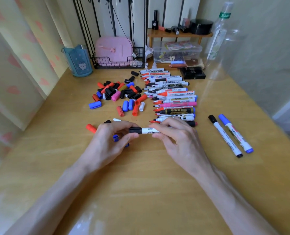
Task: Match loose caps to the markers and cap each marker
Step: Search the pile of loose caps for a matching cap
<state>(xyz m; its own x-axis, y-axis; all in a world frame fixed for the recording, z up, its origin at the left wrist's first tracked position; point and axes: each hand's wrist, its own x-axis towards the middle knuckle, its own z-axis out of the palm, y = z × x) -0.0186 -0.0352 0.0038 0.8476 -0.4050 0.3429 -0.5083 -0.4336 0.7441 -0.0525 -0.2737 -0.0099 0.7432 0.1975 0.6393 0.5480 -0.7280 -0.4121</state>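
A white marker (148, 130) lies level between both hands at the table's middle, with a black cap (135, 130) on its left end. My left hand (112, 141) pinches the cap; my right hand (176, 138) grips the barrel. Behind them lies a row of several uncapped markers (173, 97). Left of that row sits a heap of loose caps (118, 94) in black, red, blue, pink and white. A red cap (91, 128), a white cap (117, 119) and blue caps (115, 138) lie around my left hand. Two capped markers, one black (224, 135) and one blue (235, 133), lie at the right.
The wooden table (140, 184) has a blue cup (78, 61), a black wire basket (118, 60) holding a pink case, a small shelf (178, 34), a clear plastic box (176, 51) and a clear bottle (220, 39) along its back edge. A wall borders the left side.
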